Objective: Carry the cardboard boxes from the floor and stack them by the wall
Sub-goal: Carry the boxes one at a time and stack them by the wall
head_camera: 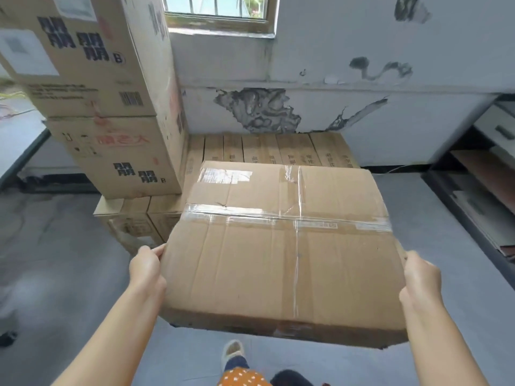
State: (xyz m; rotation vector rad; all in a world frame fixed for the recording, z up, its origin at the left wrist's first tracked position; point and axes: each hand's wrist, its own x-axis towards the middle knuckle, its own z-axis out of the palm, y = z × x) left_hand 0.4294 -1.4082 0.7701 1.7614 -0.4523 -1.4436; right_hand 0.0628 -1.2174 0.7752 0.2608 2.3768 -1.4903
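**Box in mid-carry, heading for the stack at the wall**

Nearest the lens, at six o'clock, a slippered foot (232,351) is stepping forward on the grey floor (55,246). Above it the person is holding a taped cardboard box (281,246) off the floor, filling the middle of the view. Her left hand (146,267) is gripping the box's left edge at nine o'clock, thumb on top and fingers tucked out of sight beneath. Her right hand (422,277) is clasping the right edge at three o'clock in the same way.

Judging by this, the carrying step is under way. At twelve o'clock a low row of flat cartons (278,151) is lying against the peeling wall (362,79); at ten o'clock taller stacked boxes (111,112) are standing on them. Next, the box probably needs lifting over the low row's near edge and setting down flat beside the tall stack.
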